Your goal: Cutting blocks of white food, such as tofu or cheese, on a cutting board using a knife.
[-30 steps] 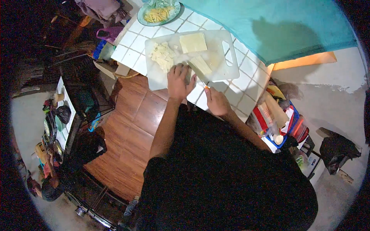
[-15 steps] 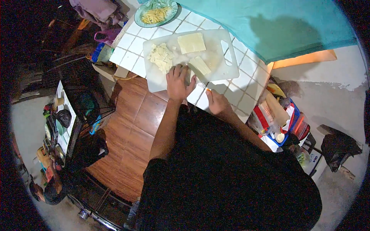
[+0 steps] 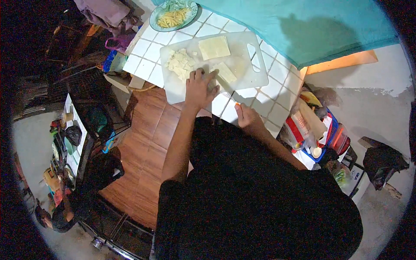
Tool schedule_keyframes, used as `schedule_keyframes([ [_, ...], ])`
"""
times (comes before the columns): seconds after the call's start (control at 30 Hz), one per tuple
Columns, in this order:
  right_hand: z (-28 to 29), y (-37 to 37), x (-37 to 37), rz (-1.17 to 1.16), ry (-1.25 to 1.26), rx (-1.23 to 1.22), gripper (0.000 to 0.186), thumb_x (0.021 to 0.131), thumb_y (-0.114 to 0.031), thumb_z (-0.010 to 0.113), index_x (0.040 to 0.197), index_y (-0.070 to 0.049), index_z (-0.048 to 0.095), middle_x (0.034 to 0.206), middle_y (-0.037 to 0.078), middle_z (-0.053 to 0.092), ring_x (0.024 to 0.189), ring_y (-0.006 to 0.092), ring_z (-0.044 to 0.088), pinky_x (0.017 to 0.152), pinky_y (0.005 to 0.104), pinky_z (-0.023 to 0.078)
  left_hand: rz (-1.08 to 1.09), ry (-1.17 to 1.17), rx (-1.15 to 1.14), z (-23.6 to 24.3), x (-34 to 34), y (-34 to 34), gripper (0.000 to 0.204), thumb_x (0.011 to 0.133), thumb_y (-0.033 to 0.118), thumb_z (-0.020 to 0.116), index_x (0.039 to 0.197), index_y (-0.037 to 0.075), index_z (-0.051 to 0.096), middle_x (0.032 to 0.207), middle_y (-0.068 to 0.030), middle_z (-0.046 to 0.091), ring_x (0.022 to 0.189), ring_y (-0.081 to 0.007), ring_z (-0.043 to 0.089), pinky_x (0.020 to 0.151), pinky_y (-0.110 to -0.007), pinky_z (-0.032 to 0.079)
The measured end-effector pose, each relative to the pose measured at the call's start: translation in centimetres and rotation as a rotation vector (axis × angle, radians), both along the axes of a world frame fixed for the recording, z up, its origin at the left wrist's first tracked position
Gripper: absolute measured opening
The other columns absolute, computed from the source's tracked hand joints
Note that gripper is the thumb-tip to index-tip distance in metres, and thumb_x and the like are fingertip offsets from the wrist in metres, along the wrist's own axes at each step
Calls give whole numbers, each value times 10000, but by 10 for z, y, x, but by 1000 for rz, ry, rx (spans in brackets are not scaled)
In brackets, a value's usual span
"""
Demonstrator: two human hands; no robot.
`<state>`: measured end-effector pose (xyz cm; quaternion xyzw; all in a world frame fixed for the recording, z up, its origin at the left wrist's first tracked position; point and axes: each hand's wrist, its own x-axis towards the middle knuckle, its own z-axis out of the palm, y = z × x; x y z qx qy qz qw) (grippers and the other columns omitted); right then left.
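A white cutting board (image 3: 240, 80) lies on the tiled counter (image 3: 273, 104), bearing a pile of flat cream pieces (image 3: 179, 63), a cream square stack (image 3: 213, 47) and a narrower cream piece (image 3: 226, 73). My left hand (image 3: 200, 90) rests with fingers apart, fingertips at the narrower piece and the pile beside it. My right hand (image 3: 247, 116) is closed on the orange handle of a knife (image 3: 228, 93), whose blade reaches toward that piece, partly hidden by my fingers.
A plate of yellow strips (image 3: 172, 18) sits behind the board. Teal cloth (image 3: 329, 39) hangs behind the counter. Bags and containers (image 3: 316, 134) crowd the right. Leftward stands a cluttered side table (image 3: 76, 149); what looks like a person (image 3: 60, 214) is beyond it.
My left hand's fingers have shifted slightly, with the index reaching further onto the narrow piece. My right hand has moved slightly right and down in the picture.
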<state>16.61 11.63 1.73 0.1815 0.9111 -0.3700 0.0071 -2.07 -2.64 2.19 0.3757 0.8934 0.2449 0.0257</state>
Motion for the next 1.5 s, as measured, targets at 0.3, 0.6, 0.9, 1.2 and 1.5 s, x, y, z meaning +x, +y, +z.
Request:
schedule_keyframes([
  [0.3,4,9,5,76,-201,-33,455,1043,-368,372,1002,22,603,884,290,641,852,482,623,770,563,471,-34,-68,-181,14,-9,7,640,768,367,759,1369,278,556,1202,-131,502,1143,-333,485,917,-502,484],
  [0.6,26,24,34,-64,-361,-160,594,1046,-471,354,899,46,607,799,256,629,771,414,631,753,503,475,-17,-64,-124,11,-8,3,642,757,361,771,1358,287,560,1198,-136,509,1129,-344,493,925,-493,478],
  [0.9,26,22,22,-160,-88,-383,526,1044,-442,406,913,42,563,745,141,569,735,242,544,708,401,437,-20,-183,207,-6,-9,-20,757,728,258,829,1368,17,505,1310,-215,517,1212,-392,472,1037,-457,414],
  [1.2,17,8,-29,-126,-82,-344,441,1032,-413,459,990,5,590,838,267,630,832,458,624,714,508,462,-15,-96,239,-13,-3,-20,660,735,293,832,1250,-49,599,1317,-235,527,1221,-391,482,1052,-445,411],
  [1.5,6,2,-42,-76,-199,-262,459,1038,-423,409,1019,-3,590,961,295,643,944,505,599,794,574,455,16,-68,203,-10,0,-19,675,745,314,822,1257,-63,597,1306,-246,537,1215,-391,484,1057,-448,408],
])
